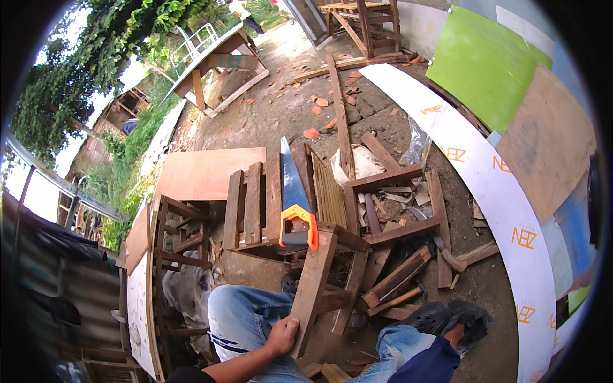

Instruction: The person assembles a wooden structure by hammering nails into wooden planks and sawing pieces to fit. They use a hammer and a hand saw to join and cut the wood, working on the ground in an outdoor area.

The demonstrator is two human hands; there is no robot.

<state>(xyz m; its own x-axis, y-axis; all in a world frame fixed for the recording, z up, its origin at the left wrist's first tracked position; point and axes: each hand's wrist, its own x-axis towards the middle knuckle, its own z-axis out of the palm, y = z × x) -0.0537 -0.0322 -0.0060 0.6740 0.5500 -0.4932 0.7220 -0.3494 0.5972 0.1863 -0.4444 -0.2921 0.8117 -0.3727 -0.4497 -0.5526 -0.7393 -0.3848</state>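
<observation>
My left hand [283, 336] is closed round the near end of a flat wooden board [315, 281]. The board slopes away from my jeans-clad knee, and its far end meets a slatted wooden bench [254, 204]. On that bench lies a handsaw [294, 182] with an orange and black handle. Its blade points away from me and its handle is beside the board's far end. My right hand does not show. A dark blue cloth or sleeve covers part of the lower right, over my other leg.
To the right, a wooden frame [399, 233] stands among offcuts and a wooden-handled tool [450, 257]. A long white panel [504, 191] curves along the right side. A brown sheet [207, 172] lies behind the bench. Farther off are a wooden table [223, 67] and a person [241, 11].
</observation>
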